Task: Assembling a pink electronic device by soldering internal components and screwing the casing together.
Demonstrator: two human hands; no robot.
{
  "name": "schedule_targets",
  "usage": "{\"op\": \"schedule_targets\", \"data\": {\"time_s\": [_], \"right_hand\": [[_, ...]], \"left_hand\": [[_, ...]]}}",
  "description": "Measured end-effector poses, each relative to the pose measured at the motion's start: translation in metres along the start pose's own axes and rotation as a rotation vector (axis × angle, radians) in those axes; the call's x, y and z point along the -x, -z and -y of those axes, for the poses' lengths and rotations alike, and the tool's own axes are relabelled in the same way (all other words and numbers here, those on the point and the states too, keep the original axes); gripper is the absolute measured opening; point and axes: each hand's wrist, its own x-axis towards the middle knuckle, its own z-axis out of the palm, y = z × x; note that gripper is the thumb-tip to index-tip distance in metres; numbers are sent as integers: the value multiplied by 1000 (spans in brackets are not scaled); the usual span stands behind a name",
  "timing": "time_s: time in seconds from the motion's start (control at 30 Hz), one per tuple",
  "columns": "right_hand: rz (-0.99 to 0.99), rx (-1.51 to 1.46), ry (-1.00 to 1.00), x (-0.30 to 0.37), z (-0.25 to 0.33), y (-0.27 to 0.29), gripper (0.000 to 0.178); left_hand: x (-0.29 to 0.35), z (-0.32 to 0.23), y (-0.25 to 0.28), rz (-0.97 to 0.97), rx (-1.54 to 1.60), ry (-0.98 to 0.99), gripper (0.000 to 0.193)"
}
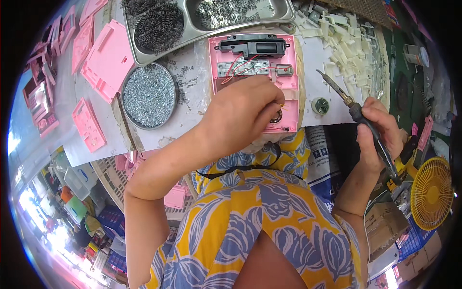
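Note:
A pink plastic housing [290,98] lies in front of me. At its far end sits a black plastic unit [255,45], with a metal plate [262,65], red wires [234,67] and a small metal-cased part [284,71] below it. My left hand [243,108] reaches across the housing, fingers pinched on a thin yellow wire [283,106]. Beside those fingertips a round dark part [276,116] shows in the near section, partly covered. My right hand [382,127] grips a soldering iron [358,115] right of the housing, its tip pointing up-left, apart from the housing.
A round tin of small metal pins [149,96] stands left; a metal tray [211,30] holding dark springs lies behind it. Pink panels [108,60] are at far left, whitish plastic pieces [344,48] at far right. A small round container [320,105] stands beside the housing; a yellow fan [431,193] is lower right.

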Motion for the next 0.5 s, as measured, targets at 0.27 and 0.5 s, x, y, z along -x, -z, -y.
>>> {"op": "schedule_targets", "data": {"time_s": [0.27, 0.5], "right_hand": [[210, -37, 3, 9, 2, -1, 28], [292, -49, -38, 5, 2, -17, 25]], "left_hand": [[2, -13, -10, -34, -311, 64, 11], [0, -19, -10, -2, -357, 116, 10]]}}
